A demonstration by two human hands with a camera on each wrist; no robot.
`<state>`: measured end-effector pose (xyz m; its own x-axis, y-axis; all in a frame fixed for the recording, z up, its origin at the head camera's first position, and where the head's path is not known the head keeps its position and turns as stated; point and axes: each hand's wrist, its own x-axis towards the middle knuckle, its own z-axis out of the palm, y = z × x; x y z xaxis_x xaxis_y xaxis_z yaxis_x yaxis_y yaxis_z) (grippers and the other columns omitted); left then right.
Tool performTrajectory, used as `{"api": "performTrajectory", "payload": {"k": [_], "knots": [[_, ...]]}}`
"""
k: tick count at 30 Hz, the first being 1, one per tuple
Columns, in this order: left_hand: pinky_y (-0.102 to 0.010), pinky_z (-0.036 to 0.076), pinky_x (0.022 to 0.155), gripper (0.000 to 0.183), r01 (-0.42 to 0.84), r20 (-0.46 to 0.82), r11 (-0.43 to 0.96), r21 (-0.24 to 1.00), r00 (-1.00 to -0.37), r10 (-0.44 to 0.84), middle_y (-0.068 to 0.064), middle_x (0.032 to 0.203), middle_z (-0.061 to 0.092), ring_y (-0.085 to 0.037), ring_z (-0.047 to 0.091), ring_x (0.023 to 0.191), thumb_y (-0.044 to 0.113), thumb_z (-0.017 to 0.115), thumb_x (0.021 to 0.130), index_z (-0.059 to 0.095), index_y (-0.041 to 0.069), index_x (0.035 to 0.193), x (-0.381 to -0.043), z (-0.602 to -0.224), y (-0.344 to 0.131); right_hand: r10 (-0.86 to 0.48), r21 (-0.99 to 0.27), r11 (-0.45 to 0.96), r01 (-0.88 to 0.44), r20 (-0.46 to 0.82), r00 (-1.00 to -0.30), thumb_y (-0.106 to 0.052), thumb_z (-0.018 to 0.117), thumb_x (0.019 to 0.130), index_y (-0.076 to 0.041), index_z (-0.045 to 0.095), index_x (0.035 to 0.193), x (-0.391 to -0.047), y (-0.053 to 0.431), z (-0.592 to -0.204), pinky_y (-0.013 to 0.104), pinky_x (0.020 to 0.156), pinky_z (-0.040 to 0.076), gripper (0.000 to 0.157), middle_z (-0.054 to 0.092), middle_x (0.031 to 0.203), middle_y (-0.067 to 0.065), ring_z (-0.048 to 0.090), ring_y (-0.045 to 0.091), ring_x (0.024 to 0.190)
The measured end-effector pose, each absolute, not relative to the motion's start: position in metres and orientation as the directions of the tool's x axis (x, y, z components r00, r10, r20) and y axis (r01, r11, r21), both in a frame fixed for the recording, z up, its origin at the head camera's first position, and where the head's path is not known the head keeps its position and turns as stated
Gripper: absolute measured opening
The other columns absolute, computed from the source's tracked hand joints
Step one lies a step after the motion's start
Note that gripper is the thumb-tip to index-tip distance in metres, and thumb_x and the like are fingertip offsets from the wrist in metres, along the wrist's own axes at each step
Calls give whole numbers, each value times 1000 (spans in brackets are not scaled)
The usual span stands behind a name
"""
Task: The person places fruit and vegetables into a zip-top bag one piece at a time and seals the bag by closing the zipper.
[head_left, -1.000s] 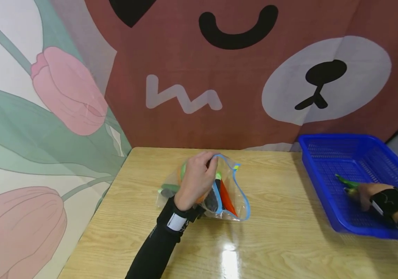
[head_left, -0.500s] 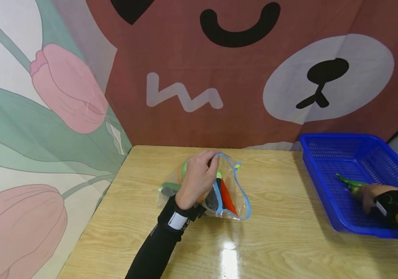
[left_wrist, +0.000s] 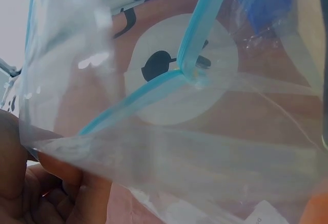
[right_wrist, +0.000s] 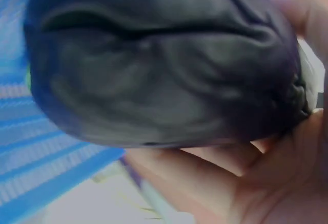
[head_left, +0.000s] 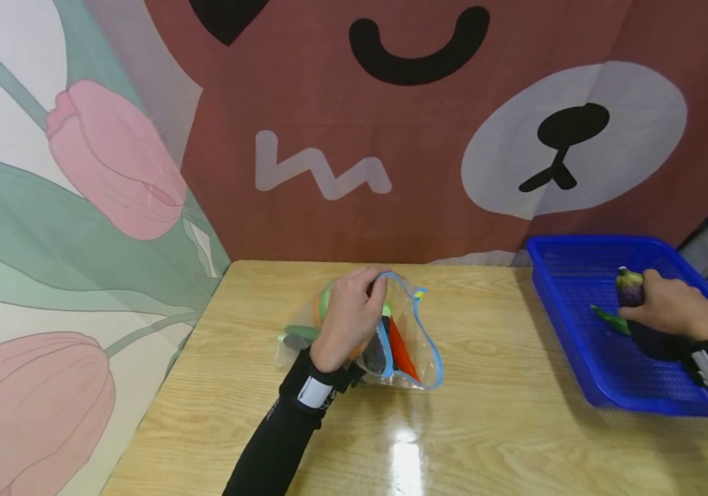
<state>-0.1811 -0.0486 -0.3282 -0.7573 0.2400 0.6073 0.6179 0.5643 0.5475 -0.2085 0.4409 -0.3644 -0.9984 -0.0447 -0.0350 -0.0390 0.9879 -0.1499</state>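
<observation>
My left hand [head_left: 350, 320] grips the rim of a clear zip bag [head_left: 425, 344], whose blue-edged mouth faces right. In the left wrist view the blue zip strip [left_wrist: 187, 34] crosses the see-through plastic. Inside lie a red pointed thing [head_left: 402, 351] and several green and dark things. Over the blue basket [head_left: 567, 344] my right hand [head_left: 679, 306] holds a purple-green fig [head_left: 629, 288] at its fingers. A dark, wrinkled, rounded thing [right_wrist: 154, 80] fills much of the right wrist view, with fingers behind it. A green chili [head_left: 611, 320] lies in the basket, partly hidden.
The basket stands at the table's right, its raised left wall between the right hand and the bag. Behind the wooden table [head_left: 484, 434] hangs a printed cloth [head_left: 428, 207].
My right hand has risen from the basket's bottom and turned, bringing up the fig and a dark thing. The chili now lies lower left of the hand. My left hand holds the bag unchanged.
</observation>
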Motion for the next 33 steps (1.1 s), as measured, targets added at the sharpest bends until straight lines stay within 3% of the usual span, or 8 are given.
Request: {"api": "performTrajectory", "payload": {"k": [7,14,25,29,33], "knots": [[-23,34,48,24,612,602,570,548,-762,240,1,70,53,-8,41,51,11,49,97,71,4,103,-182,-329,-46,6,-208,978,-16,101,-995,-29,75,75,24,31,104,-199,400,-345,46,45,41,74,47,68,29,52,36,53],[-23,34,48,24,606,594,569,556,-768,238,2,67,49,-9,41,52,11,49,97,71,4,103,-181,-328,-46,-55,-334,936,-113,178,-983,-34,76,77,20,33,113,-187,360,-331,39,41,44,78,50,76,30,54,28,52],[-23,35,48,24,606,597,564,562,-768,231,1,69,52,-8,42,53,11,49,97,71,3,103,-181,-328,-47,-76,-491,831,-261,364,-928,-26,80,73,11,42,114,-165,286,-316,40,45,46,67,56,85,29,59,38,64],[-23,34,48,22,606,600,562,563,-767,227,2,65,47,-9,41,52,10,50,96,71,4,97,-181,-327,-47,-70,-558,773,-303,400,-914,-24,81,72,7,44,116,-157,260,-318,38,49,47,65,58,88,25,61,38,70],[-23,31,48,22,610,601,557,563,-765,231,1,62,41,-9,38,51,10,49,96,65,6,81,-181,-327,-46,-72,-618,709,-341,418,-906,-23,81,73,2,46,116,-150,235,-320,30,51,48,61,60,89,20,61,31,73]]}}
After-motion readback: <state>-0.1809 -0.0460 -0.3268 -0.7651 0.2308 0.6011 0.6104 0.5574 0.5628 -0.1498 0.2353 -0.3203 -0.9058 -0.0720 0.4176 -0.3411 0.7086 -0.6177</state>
